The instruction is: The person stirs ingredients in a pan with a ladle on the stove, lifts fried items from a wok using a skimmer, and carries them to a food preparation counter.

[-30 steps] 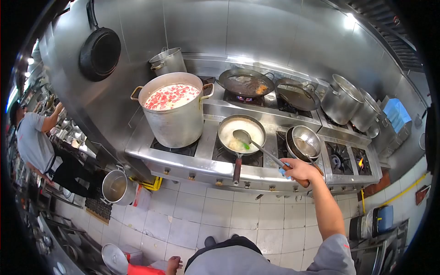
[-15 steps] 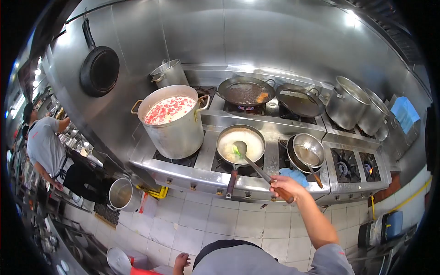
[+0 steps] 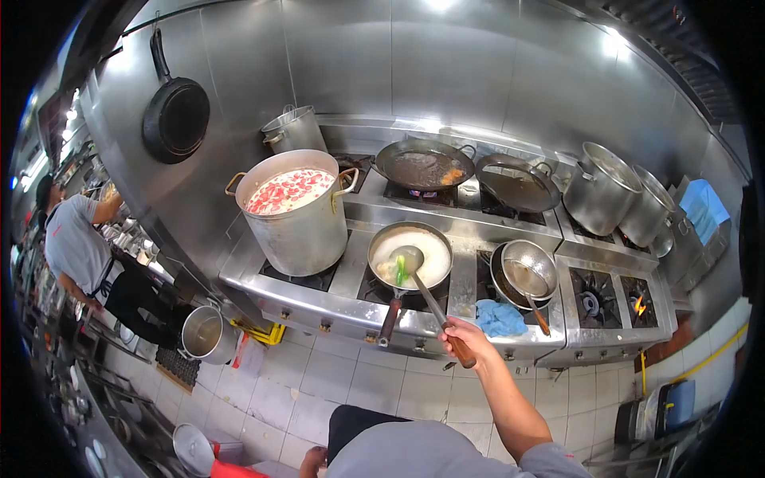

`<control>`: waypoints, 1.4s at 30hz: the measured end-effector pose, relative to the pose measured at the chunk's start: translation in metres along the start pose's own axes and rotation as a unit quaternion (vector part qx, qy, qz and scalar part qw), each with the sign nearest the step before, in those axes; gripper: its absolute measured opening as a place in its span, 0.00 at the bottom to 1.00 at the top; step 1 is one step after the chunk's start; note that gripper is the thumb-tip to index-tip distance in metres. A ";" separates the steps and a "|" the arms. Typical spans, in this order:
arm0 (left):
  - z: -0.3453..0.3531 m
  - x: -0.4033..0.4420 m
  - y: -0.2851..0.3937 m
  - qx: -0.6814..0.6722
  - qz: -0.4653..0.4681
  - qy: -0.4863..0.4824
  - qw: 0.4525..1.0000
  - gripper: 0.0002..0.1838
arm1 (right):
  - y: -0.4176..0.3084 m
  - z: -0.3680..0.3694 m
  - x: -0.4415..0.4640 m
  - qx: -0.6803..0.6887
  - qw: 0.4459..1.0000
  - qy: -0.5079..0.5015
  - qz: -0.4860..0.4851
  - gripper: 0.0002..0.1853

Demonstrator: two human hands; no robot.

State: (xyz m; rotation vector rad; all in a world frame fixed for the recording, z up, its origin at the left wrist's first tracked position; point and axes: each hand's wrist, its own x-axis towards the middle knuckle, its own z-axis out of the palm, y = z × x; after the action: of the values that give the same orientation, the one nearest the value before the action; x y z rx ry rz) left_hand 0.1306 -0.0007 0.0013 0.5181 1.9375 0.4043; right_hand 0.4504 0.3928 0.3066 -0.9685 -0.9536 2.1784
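My right hand (image 3: 468, 342) is closed around the brown wooden grip of a long-handled ladle (image 3: 428, 295). The ladle's round bowl rests in a frying pan (image 3: 385, 321) of bubbling whitish liquid (image 3: 434, 253), against a piece of green vegetable (image 3: 400, 271) and some pale lumps. The pan sits on a front burner, its dark handle pointing toward me. My left hand (image 3: 315, 457) hangs low beside my body; most of its fingers are hidden. A blue cloth (image 3: 500, 318) lies on the stove edge, to the right of the ladle.
A tall pot (image 3: 299, 231) with red pieces in pale liquid stands left of the pan. Behind are a wok (image 3: 414, 171) of dark oil with an orange-brown piece and another dark pan (image 3: 518, 190). Strainer (image 3: 529, 275) sits right. Flame shows far right. A person (image 3: 80, 239) stands left.
My right hand has moved left with the ladle, whose handle now stands steeper. The ladle bowl has shifted within the liquid, and more of the green piece shows. The view has moved slightly.
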 end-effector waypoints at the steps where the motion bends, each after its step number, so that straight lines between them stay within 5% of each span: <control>1: -0.001 0.006 0.005 -0.066 -0.020 0.002 0.998 0.14 | 0.000 0.000 0.001 0.036 0.999 -0.014 -0.001 0.32; 5: -0.017 0.033 0.028 -0.172 -0.022 0.000 0.985 0.13 | 0.001 0.013 -0.005 0.049 0.999 -0.003 -0.008 0.21; 9: -0.021 0.051 0.047 -0.146 0.023 -0.029 0.989 0.14 | -0.003 0.019 -0.006 0.177 0.983 -0.051 -0.023 0.13; 11: -0.032 0.054 0.055 -0.009 0.051 -0.030 0.998 0.14 | -0.003 0.026 -0.008 0.254 0.965 -0.067 -0.024 0.11; 15: -0.060 0.058 0.083 -0.059 -0.024 -0.049 0.997 0.14 | 0.000 0.043 -0.010 0.306 0.950 -0.046 -0.039 0.10; 19: -0.095 0.090 0.087 -0.042 -0.012 -0.089 0.995 0.13 | 0.010 0.056 -0.009 0.200 0.978 -0.003 -0.054 0.16; 22: -0.126 0.120 0.101 0.017 0.034 -0.118 0.992 0.15 | 0.035 0.067 -0.007 -0.026 0.994 0.087 -0.067 0.37; 23: -0.135 0.132 0.106 0.026 0.039 -0.127 0.991 0.15 | 0.042 0.071 -0.008 -0.023 0.992 0.099 -0.073 0.37; 25: -0.152 0.154 0.118 -0.040 -0.009 -0.127 0.991 0.15 | 0.053 0.080 -0.010 -0.175 0.968 0.161 -0.079 0.38; 30: -0.186 0.202 0.162 0.033 0.029 -0.155 0.987 0.15 | 0.090 0.089 -0.012 -0.312 0.897 0.294 -0.106 0.39; 32: -0.190 0.211 0.177 0.058 0.047 -0.169 0.983 0.15 | 0.107 0.097 -0.012 -0.461 0.812 0.344 -0.101 0.38; 35: -0.186 0.222 0.193 0.061 0.064 -0.171 0.981 0.15 | 0.150 0.100 -0.001 -0.406 0.805 0.409 -0.144 0.34; 40: -0.166 0.226 0.191 0.164 0.058 -0.262 0.949 0.14 | 0.154 0.121 -0.008 -0.092 0.909 0.393 -0.106 0.09; 42: -0.156 0.223 0.189 0.189 0.056 -0.282 0.939 0.14 | 0.164 0.126 -0.016 -0.059 0.915 0.389 -0.091 0.09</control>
State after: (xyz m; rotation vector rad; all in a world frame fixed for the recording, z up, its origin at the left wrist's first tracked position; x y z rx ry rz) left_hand -0.0604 0.2692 -0.0139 0.8903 1.4259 -0.0596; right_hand 0.3267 0.2382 0.2447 -1.5615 -0.7338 1.3775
